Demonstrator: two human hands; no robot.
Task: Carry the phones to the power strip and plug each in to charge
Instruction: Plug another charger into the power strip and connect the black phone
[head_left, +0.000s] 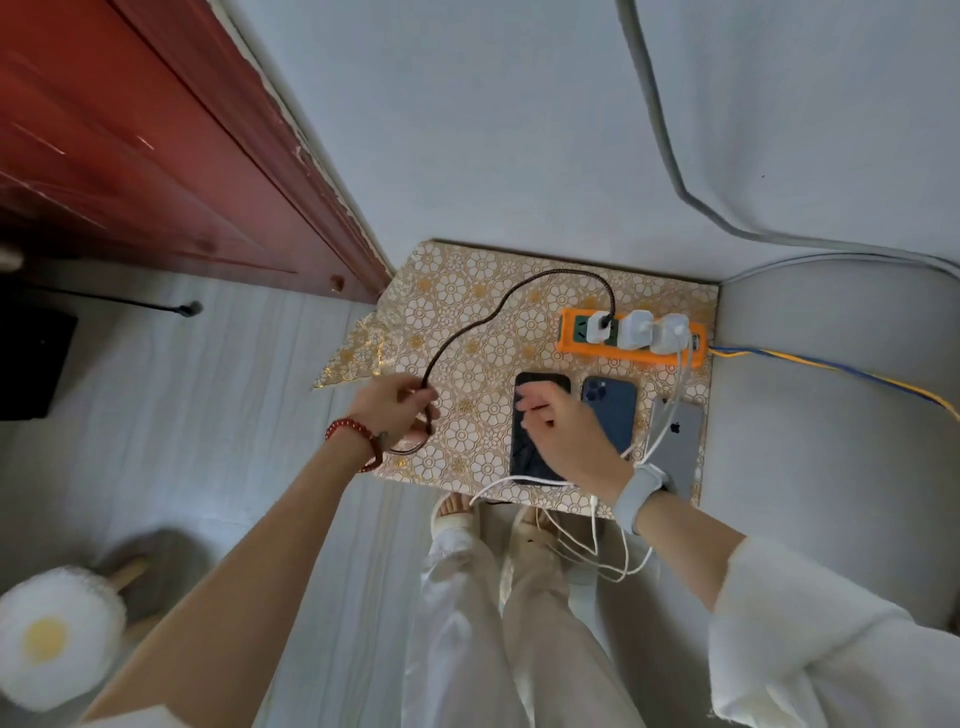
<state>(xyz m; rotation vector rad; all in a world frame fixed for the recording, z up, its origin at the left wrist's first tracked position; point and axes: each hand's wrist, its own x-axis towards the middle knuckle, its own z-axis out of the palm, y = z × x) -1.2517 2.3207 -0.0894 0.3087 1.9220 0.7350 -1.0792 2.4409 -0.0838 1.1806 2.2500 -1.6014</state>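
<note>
Three phones lie side by side on a small table with a gold flower-patterned cover (467, 291): a black phone (530, 452), a blue phone (613, 410) and a silver phone (678, 441). Behind them sits an orange power strip (631, 353) with three white chargers plugged in. A dark braided cable (498, 306) runs from the left charger to my left hand (400, 410), which grips its loose end. My right hand (566, 436) rests over the black phone, fingers spread, touching its screen. White cables (670, 410) trail from the other chargers over the table's front edge.
A red wooden door (156, 156) stands at the left. A grey upholstered seat (831, 415) fills the right side. My legs and slippers (452, 512) are below the table. A fluffy egg-shaped cushion (52, 634) lies on the floor at bottom left.
</note>
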